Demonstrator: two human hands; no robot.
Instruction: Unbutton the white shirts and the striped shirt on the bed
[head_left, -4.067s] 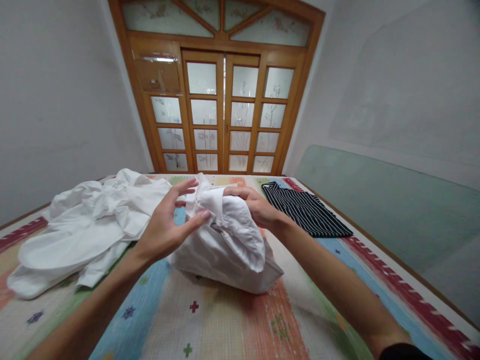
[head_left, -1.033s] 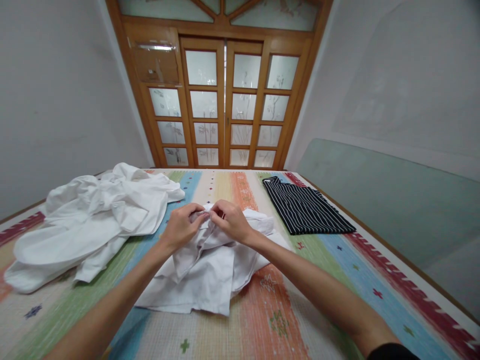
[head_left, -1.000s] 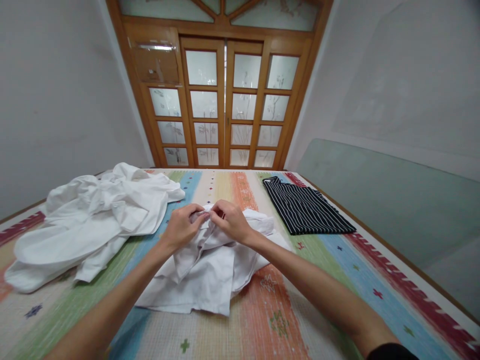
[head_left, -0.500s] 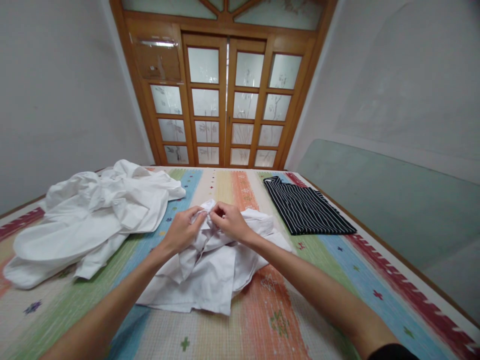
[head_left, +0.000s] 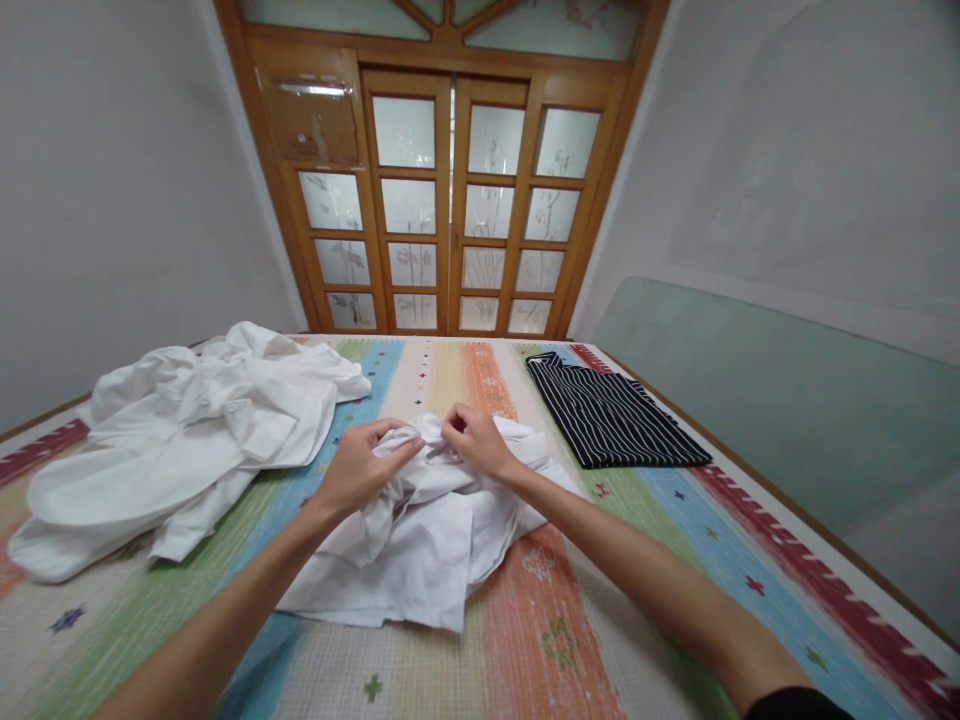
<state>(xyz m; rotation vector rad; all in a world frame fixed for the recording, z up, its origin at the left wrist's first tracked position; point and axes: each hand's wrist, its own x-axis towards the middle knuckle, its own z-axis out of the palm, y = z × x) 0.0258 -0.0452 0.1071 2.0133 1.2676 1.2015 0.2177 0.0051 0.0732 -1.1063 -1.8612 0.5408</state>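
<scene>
A crumpled white shirt (head_left: 427, 540) lies in the middle of a striped, many-coloured mat (head_left: 555, 640). My left hand (head_left: 361, 472) pinches a fold at the shirt's far edge, thumb and fingers closed on the cloth. Just to its right, my right hand (head_left: 474, 442) grips the same bunched edge with its fingers curled. The two hands sit a short gap apart, both above the shirt's top.
A heap of white garments (head_left: 180, 430) lies at the left of the mat. A folded black shirt with thin white stripes (head_left: 611, 415) lies at the right. Wooden glazed doors (head_left: 450, 200) stand behind, and a pale green panel (head_left: 787, 400) runs along the right wall.
The shirt, held up and bunched four seconds ago, now lies on the mat. In the last half second my hands have drawn slightly apart along its top edge.
</scene>
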